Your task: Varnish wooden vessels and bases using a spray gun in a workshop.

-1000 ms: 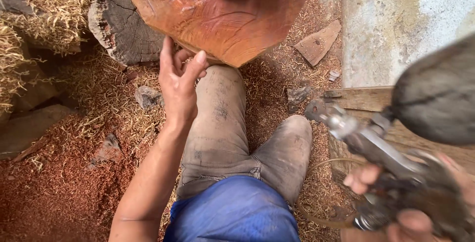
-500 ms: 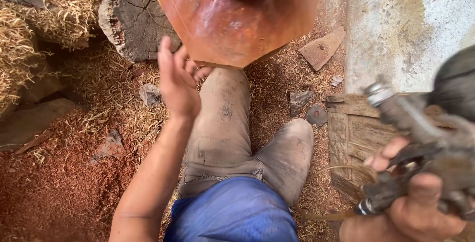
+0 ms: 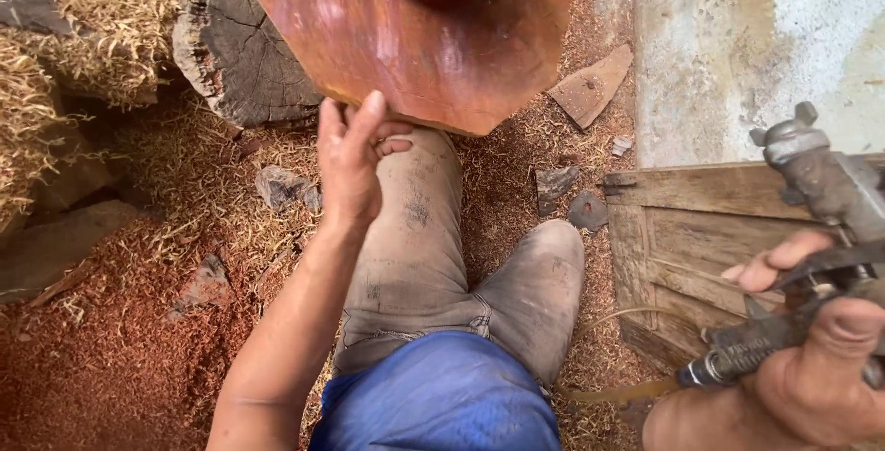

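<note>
Reddish wooden slab (image 3: 415,45) meets the left hand's (image 3: 350,160) loosely curled fingers at its edge; right hand (image 3: 811,359) grips a metal spray gun (image 3: 820,230).

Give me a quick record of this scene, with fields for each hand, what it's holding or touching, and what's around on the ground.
Left hand: left hand raised, fingers against the lower edge of the glossy reddish wood slab
Right hand: right hand gripped around a metal spray gun, forefinger on its trigger
Hose: runs from the gun's base toward the ground
Legs: grey trousers, knees bent under the slab
Ground: reddish sawdust and straw-coloured shavings
Nearby: cracked log behind the slab, worn wooden panel at right, scattered wood chips
</note>
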